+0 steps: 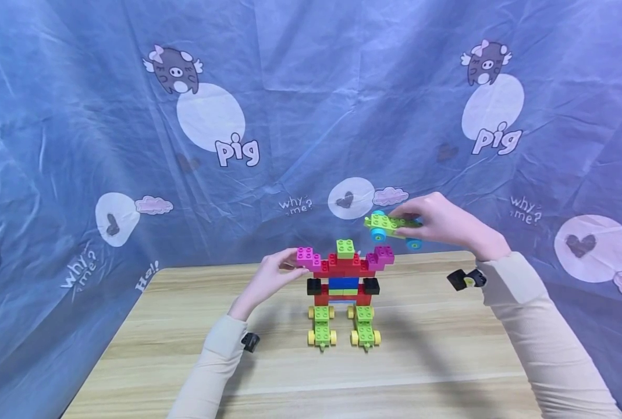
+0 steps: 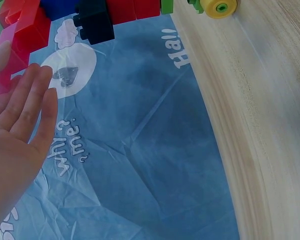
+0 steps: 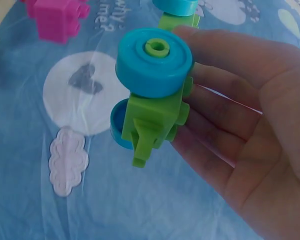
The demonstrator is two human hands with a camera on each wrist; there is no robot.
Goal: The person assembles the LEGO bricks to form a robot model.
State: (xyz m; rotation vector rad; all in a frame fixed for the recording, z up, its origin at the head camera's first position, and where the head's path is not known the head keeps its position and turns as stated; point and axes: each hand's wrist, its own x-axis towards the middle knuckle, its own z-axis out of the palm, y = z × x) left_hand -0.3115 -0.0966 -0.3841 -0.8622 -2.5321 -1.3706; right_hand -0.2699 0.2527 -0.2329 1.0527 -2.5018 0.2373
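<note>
A robot figure built of toy building blocks (image 1: pixel 342 269) stands upright on the table, with a red and blue body, black side blocks, pink shoulders and two green wheeled bases as feet. My left hand (image 1: pixel 273 274) pinches the pink block (image 1: pixel 305 254) at the figure's left shoulder; in the left wrist view the thumb lies over that block and the fingers reach behind it. Raised above the right shoulder, my right hand (image 1: pixel 436 220) holds a green toy car base (image 3: pixel 152 117) with blue wheels, gripped along its body. The car base is apart from the pink right shoulder block (image 1: pixel 384 254).
The wooden table (image 1: pixel 426 372) carries the figure near its back half. Behind it hangs a blue cloth (image 1: pixel 311 116) printed with pigs and words. Dark wrist devices (image 1: pixel 466 280) are worn at both sleeves.
</note>
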